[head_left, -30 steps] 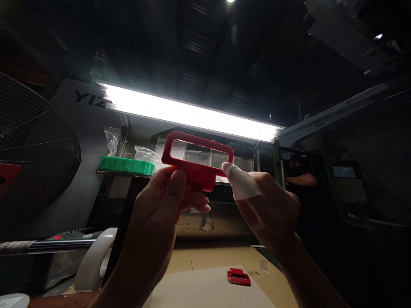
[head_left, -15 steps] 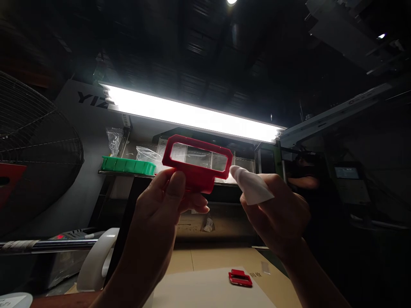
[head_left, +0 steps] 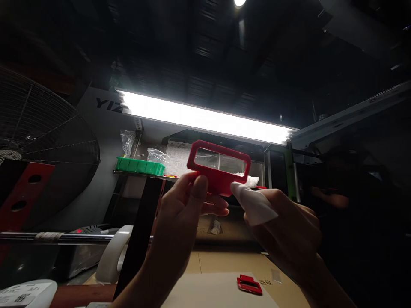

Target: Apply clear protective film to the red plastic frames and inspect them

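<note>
My left hand (head_left: 186, 209) is raised toward the strip light and pinches a red plastic frame (head_left: 218, 167) with a clear window by its lower tab. My right hand (head_left: 285, 226) is just right of the frame, fingers curled, with a white cover (head_left: 253, 203) over one fingertip that nearly touches the frame's lower right corner. A second red frame (head_left: 249, 284) lies flat on the tan table (head_left: 212, 265) below.
A bright strip light (head_left: 205, 119) glares ahead. A green bin (head_left: 140, 166) and plastic bags sit on a shelf behind. A large wire fan (head_left: 48, 141) stands at the left. A white curved object (head_left: 112, 254) is near the table's left edge. Another person stands at the right.
The view has shifted, so both hands and the frame sit further right and slightly lower. My right hand's covered fingertip has come closer to the frame's lower right corner.
</note>
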The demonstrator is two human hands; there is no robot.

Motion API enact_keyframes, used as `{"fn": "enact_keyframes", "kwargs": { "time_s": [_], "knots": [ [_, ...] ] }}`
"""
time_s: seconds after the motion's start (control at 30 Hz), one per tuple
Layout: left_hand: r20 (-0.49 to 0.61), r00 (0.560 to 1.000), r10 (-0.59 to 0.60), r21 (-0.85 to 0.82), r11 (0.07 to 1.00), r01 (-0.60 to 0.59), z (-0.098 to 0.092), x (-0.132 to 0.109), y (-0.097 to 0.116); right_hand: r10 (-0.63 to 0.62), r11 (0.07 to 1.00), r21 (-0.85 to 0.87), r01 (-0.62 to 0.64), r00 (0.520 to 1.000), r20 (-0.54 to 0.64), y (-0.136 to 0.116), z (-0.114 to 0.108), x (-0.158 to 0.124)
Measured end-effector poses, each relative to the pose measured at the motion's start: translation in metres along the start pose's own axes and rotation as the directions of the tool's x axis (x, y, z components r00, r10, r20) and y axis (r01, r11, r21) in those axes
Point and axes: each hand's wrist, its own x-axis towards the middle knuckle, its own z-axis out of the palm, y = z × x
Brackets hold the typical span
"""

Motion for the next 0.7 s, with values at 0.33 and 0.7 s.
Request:
{"fn": "enact_keyframes", "kwargs": {
  "time_s": [0.33, 0.7],
  "knots": [
    [-0.037, 0.999, 0.023, -0.223, 0.974, -0.03, 0.016, -0.002, -0.003, 0.038, 0.993, -0.115, -0.025, 0.992, 0.119, -0.021, -0.001, 0.018],
    [0.024, 0.999, 0.033, -0.01, 0.999, -0.033, 0.009, -0.005, -0.005, 0.044, 0.967, -0.253, -0.007, 0.989, 0.142, -0.024, 0.005, 0.026]
  ]
}}
